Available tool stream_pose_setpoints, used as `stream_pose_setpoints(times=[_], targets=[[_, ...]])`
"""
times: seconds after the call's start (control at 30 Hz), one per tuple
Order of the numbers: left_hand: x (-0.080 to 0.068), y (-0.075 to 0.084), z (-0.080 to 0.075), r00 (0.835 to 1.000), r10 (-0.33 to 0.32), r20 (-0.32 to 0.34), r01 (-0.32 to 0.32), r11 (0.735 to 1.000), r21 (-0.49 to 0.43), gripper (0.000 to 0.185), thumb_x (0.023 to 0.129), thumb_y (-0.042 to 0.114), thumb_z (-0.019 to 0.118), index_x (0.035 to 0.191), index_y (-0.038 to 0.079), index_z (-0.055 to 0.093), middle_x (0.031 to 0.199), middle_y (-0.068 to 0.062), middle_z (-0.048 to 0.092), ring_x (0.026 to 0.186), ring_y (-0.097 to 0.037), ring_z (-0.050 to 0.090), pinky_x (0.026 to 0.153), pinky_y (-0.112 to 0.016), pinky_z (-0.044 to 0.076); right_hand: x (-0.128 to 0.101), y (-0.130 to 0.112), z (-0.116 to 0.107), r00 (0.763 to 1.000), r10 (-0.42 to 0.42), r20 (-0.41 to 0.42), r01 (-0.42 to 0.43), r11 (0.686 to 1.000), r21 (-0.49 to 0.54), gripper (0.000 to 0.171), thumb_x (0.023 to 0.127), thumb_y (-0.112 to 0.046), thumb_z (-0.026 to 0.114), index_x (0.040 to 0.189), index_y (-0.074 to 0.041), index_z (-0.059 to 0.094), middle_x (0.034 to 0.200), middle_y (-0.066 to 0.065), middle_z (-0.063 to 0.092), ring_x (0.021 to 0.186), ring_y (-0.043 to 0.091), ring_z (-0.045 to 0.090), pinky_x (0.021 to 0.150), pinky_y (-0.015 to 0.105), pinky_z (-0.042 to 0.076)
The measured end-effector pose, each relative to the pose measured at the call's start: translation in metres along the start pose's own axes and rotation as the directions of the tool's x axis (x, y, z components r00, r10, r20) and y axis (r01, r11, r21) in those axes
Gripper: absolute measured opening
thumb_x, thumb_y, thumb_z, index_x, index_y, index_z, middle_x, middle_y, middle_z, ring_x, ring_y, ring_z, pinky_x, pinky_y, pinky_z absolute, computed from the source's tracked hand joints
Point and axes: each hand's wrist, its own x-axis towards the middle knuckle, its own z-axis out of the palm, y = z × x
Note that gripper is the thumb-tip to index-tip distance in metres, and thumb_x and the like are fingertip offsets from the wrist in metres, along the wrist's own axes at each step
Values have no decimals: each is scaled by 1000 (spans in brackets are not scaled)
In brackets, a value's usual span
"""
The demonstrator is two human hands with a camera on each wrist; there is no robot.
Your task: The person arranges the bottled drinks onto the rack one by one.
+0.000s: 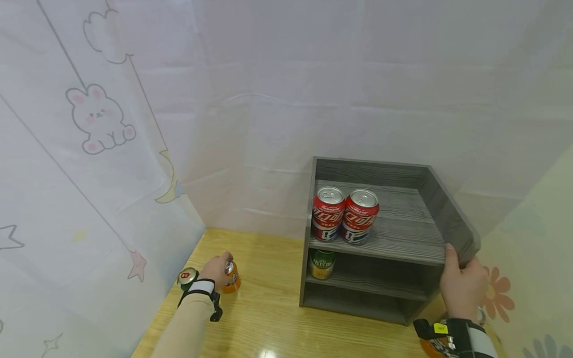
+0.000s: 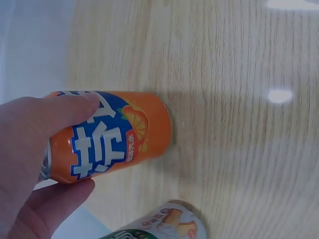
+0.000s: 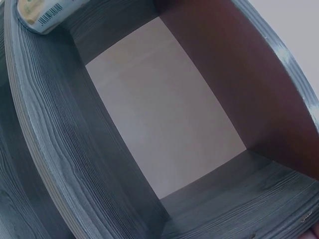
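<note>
My left hand (image 1: 217,272) grips an orange soda can (image 1: 232,285) on the left part of the wooden table. In the left wrist view the thumb and fingers wrap the upper half of the can (image 2: 124,130), its base by the tabletop. My right hand (image 1: 464,289) holds the front edge of the right side panel of a grey wooden shelf (image 1: 453,211), thumb on the inner side. Two red cola cans (image 1: 328,215) stand side by side on the top level, at its left. A green and yellow can (image 1: 322,264) stands on the middle level, also at left.
Another can (image 1: 187,276) stands left of my left wrist; its white and green side (image 2: 172,224) shows in the left wrist view. An orange can (image 1: 433,347) is partly hidden by my right wrist. Printed curtains (image 1: 268,124) hang behind and beside the table (image 1: 264,318).
</note>
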Motion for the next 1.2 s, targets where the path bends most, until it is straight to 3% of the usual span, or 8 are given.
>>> stream_pose_setpoints(times=[0.17,0.5,0.83,1.07,1.2], targets=[[6,6,-5,1000,17,2,-17,998,66,72,77,11,89,136,-7,52,104,-23,61,86,-36,65,74,-48,56,0,-3,-2,1000,3,11,-3,1000,1,45,104,-34,54,84,6,54,78,25,54,69,33,45,53,32,29],[16,16,-17,998,67,-11,-67,996,64,56,78,14,88,123,-3,58,103,-15,55,89,-32,64,77,-45,56,0,2,-1,1000,-5,15,5,1000,26,45,104,-34,54,93,9,58,91,32,60,80,39,52,59,33,32],[17,34,-23,989,147,13,-147,982,118,61,77,22,90,123,-2,58,107,-14,58,90,-29,65,76,-42,57,0,0,0,999,-34,-23,35,999,14,43,104,-31,55,89,9,57,80,27,54,71,36,46,52,31,27],[12,52,-26,973,229,31,-231,966,118,59,79,18,89,123,-4,57,107,-14,57,90,-29,66,76,-40,57,1,4,1,999,-41,-24,42,998,45,42,103,-30,56,91,11,58,92,35,60,85,46,55,63,43,32],[13,59,-25,967,252,41,-255,961,108,60,80,20,89,124,-5,56,109,-15,59,92,-29,66,76,-40,57,2,4,2,998,-45,-32,46,998,30,43,103,-31,56,86,8,56,78,28,55,71,39,51,56,38,31]])
